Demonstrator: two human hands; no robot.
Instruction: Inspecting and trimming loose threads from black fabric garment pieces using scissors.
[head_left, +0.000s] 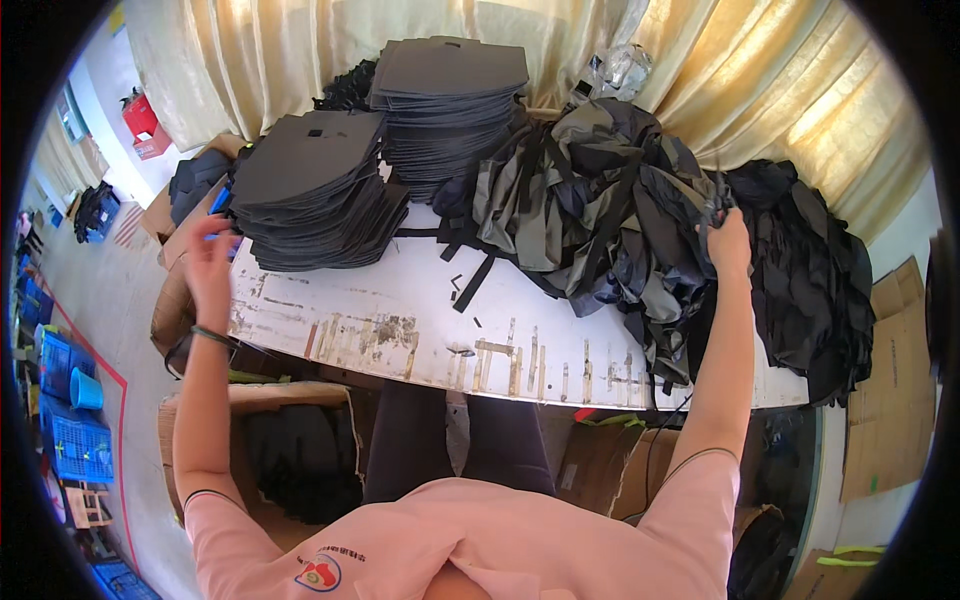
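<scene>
- Panels (305,150), dark grey and slotted, in two stacks on the worktable (460,345): front stack (325,215) and rear stack (450,68); laid flat, presumably for being thin, stiff and alike in outline; too many to count singly.
- One left hand (208,263), raised just beside the front stack; fingers loosely spread and slightly curled, nothing visibly held; contact with the stack impossible to tell.
- One right hand (731,243), at the right edge of the grey-and-black fabric heap (585,190); fingers bent at a dark, blurred fabric edge; pinching or merely touching, impossible to tell.
- Two heaps of limp fabric: the grey-and-black one, between rear stack and right hand, plus a black fabric heap (815,260) farther right; loosely piled, probably for being too soft to stack; pieces too tangled to count.
- One black wristband (214,336), on the left wrist.
</scene>
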